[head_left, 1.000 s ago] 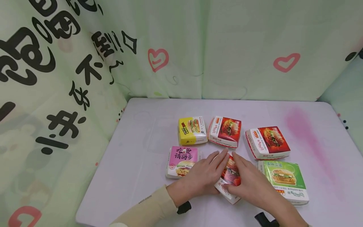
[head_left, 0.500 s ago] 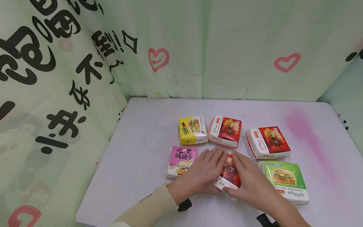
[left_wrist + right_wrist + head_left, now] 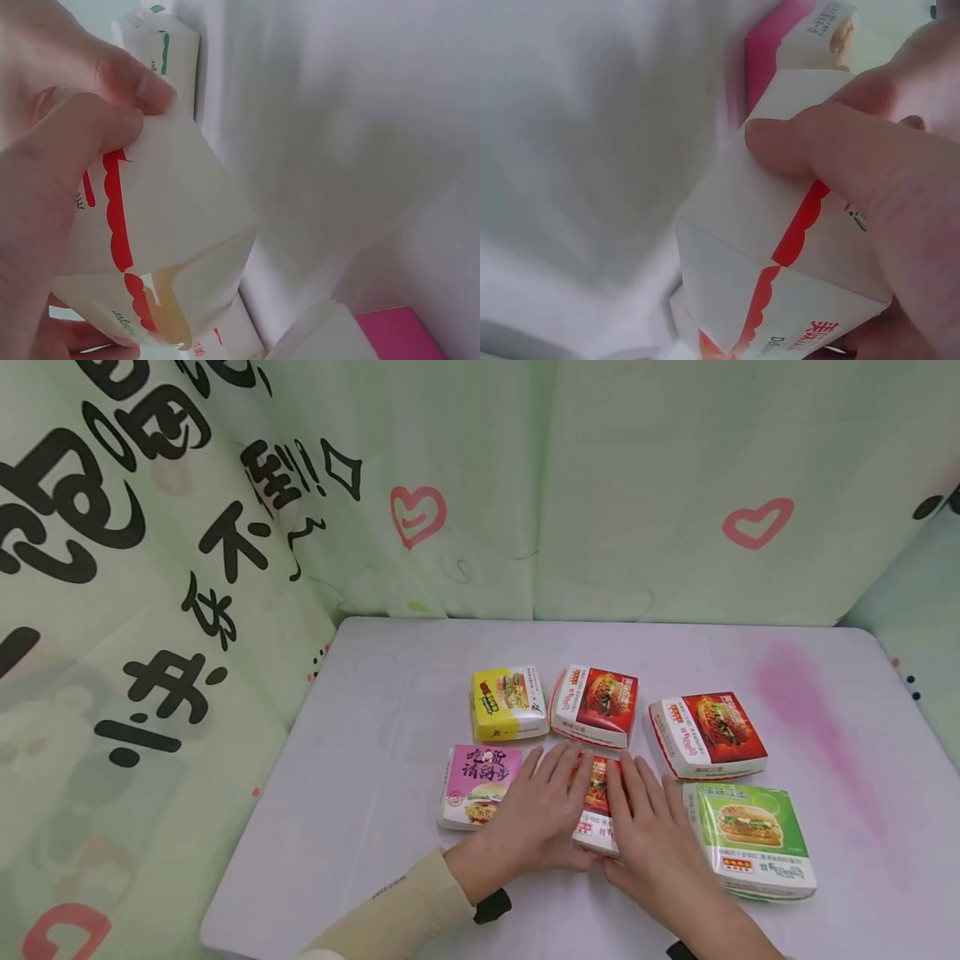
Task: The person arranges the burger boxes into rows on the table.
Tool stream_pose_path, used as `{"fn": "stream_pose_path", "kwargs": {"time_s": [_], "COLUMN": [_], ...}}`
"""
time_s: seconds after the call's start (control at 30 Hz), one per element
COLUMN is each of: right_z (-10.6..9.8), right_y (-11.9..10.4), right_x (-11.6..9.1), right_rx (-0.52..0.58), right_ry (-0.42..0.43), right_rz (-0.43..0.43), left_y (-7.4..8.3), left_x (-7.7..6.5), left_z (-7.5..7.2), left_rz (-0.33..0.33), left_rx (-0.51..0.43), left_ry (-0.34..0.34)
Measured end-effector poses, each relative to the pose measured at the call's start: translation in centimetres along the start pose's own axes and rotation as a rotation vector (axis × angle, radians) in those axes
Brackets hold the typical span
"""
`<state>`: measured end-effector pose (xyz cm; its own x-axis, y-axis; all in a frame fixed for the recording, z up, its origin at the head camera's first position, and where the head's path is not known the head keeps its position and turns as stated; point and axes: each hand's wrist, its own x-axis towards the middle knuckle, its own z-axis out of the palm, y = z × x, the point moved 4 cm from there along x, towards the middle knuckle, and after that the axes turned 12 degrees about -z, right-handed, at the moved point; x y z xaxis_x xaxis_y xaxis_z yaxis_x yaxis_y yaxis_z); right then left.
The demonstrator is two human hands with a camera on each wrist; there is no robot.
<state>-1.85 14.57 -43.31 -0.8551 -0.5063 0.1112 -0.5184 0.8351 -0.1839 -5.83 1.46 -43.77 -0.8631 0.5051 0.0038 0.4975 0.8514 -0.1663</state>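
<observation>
A red and white burger box (image 3: 597, 818) lies between my two hands in the head view, much of its top covered by fingers. My left hand (image 3: 534, 814) holds its left side, fingers stretched over the edge. On the opposite side, my right hand (image 3: 654, 839) holds it with fingers pointing away. Both thumbs meet on the white near wall of the burger box (image 3: 172, 202) in the left wrist view. The right wrist view shows a thumb (image 3: 795, 146) pressing that wall. Just left lies a purple burger box (image 3: 480, 785), partly behind my left hand.
Behind my hands stand a yellow burger box (image 3: 510, 704) and a red burger box (image 3: 596, 706), side by side. Farther right are another red burger box (image 3: 708, 735) and a green burger box (image 3: 753, 839), near my right wrist. The white table (image 3: 360, 827) backs onto a green curtain.
The held box has turned from slanted to nearly straight and slid slightly away from me. My right thumb has moved off its top to its near side, and the right fingers have straightened.
</observation>
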Motion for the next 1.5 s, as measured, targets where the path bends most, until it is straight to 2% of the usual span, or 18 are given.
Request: {"fn": "stream_pose_path", "kwargs": {"time_s": [0.23, 0.43, 0.57, 0.83, 0.97, 1.17, 1.5], "right_z": [0.8, 1.9, 2.6, 3.4, 3.9, 4.5, 4.7], "right_y": [0.1, 0.4, 0.5, 0.6, 0.3, -0.4, -1.0], "right_x": [0.1, 0.0, -0.1, 0.0, 0.1, 0.4, 0.8], "right_rx": [0.056, 0.063, 0.075, 0.029, 0.037, 0.039, 0.029], "right_ry": [-0.033, -0.059, -0.064, -0.060, -0.077, -0.060, -0.035], "right_rz": [-0.002, -0.021, -0.028, -0.028, -0.006, 0.009, 0.003], "left_y": [0.2, 0.7, 0.8, -0.7, -1.4, -1.3, -1.3], "left_x": [-0.3, -0.7, -1.0, -1.5, -1.8, -1.8, -1.8], "left_z": [0.6, 2.3, 3.1, 4.0, 4.4, 4.7, 4.6], "left_rz": [0.002, -0.018, -0.040, -0.102, -0.098, -0.090, -0.147], "left_rx": [0.004, 0.027, 0.047, -0.067, -0.097, -0.117, -0.110], "left_ry": [-0.021, -0.130, -0.153, -0.129, -0.104, -0.066, -0.112]}}
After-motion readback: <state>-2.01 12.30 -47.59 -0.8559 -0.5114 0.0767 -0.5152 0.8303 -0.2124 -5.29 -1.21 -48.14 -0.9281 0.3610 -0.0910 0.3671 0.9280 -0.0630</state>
